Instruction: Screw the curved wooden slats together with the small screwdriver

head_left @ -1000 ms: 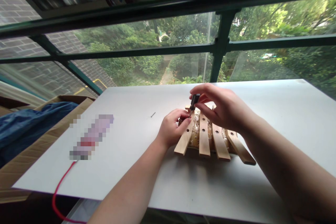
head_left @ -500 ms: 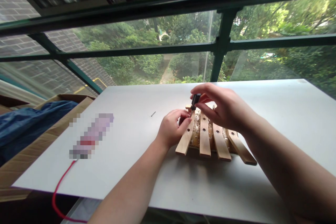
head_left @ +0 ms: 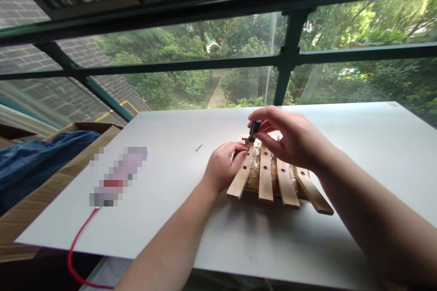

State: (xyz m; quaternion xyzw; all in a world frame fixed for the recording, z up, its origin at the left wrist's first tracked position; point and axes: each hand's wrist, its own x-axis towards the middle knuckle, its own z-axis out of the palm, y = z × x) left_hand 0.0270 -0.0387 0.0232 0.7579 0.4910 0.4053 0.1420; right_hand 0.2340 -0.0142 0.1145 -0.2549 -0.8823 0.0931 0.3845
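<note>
My right hand [head_left: 287, 134] holds a screwdriver [head_left: 254, 128] by its black handle. The tool tilts slightly, tip down, over the far part of the leftmost wooden slat [head_left: 241, 179]. My left hand [head_left: 223, 163] is closed at that slat's left edge, thumb and fingers around it close to the screwdriver's tip. Whether those fingers also pinch a screw is hidden. Further right lie several similar slats [head_left: 265, 184] with dark screw holes, fanned over a brownish base [head_left: 254, 177] that looks wrapped in clear plastic. My right hand covers the far ends of some slats.
A loose screw [head_left: 199, 148] lies on the white table [head_left: 164, 182], left of my hands. Farther left is a blurred-out flat object [head_left: 119, 175] with a red cable [head_left: 70, 254]. A cardboard box [head_left: 68, 168] with blue cloth stands beside the table; a green-framed window [head_left: 177, 69] is behind.
Both hands keep nearly the same place and hold. The leftmost slat's near end sits very slightly higher and further left, and a hole beside my left thumb now shows.
</note>
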